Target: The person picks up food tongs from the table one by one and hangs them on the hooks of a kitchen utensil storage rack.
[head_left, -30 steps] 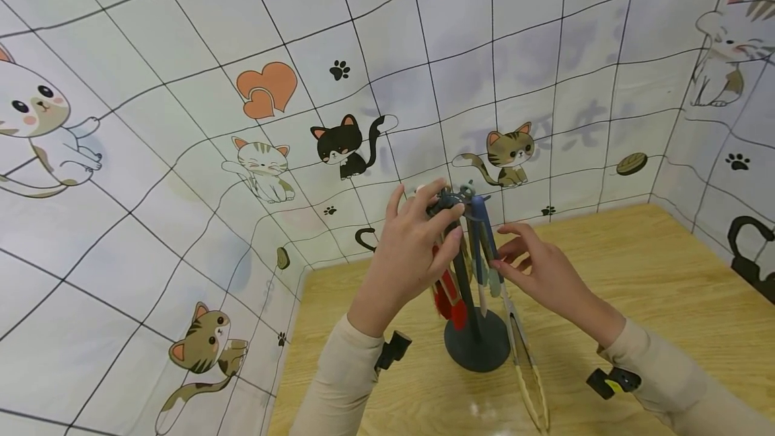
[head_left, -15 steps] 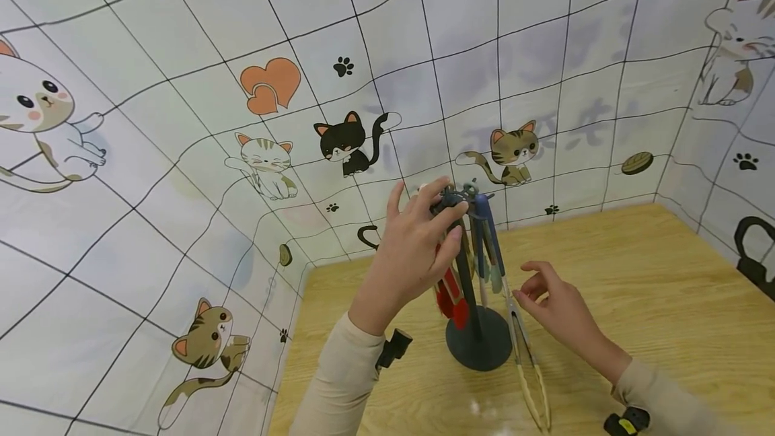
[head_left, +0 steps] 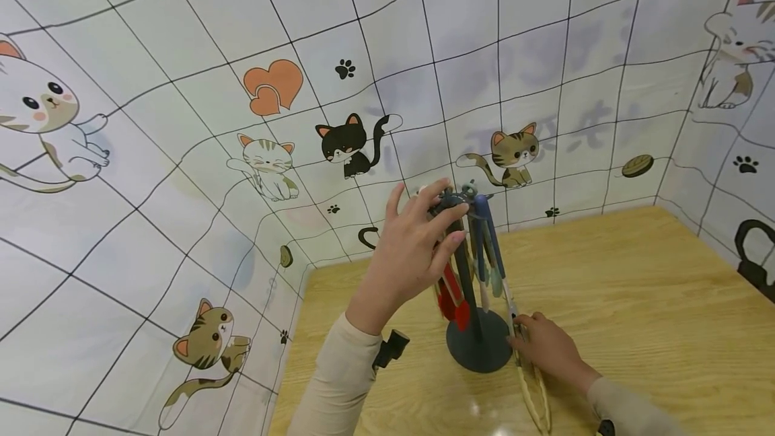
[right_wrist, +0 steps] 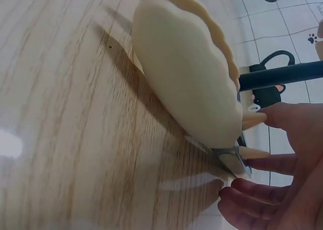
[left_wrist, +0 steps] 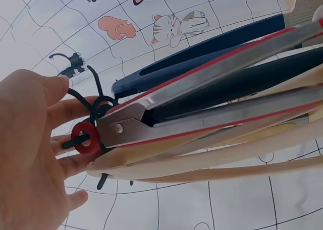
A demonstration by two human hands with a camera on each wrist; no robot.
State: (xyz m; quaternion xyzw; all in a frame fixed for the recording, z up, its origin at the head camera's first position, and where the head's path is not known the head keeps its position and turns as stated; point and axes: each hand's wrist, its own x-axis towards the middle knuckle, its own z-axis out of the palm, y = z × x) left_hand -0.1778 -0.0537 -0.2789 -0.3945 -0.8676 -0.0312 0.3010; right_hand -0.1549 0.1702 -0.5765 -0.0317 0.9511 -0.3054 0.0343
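Note:
A dark upright rack [head_left: 465,268] with hooks at its top and a round base [head_left: 478,348] bears several tongs. My left hand [head_left: 402,254] holds the rack's hooked top. In the left wrist view, its fingers reach round behind the hooks, beside red-edged metal tongs [left_wrist: 202,73] with a red ring. Blue-handled tongs [head_left: 492,234] slant down the rack's right side to cream scalloped tips [right_wrist: 186,68]. My right hand [head_left: 547,348] is at their lower metal part, thumb and forefinger beside the two arms. The fingers' exact contact is partly hidden.
Red-tipped tongs [head_left: 461,315] hang on the rack's left side, and dark blue tongs [left_wrist: 202,53] and cream tongs [left_wrist: 227,154] hang near the left hand. The wooden table [head_left: 611,274] meets a cat-printed grid cloth [head_left: 424,73] behind and at both sides.
My right hand has left the blue handle, moved down and right off the tongs, then come down to their lower metal part. My left hand has stayed at the rack's top.

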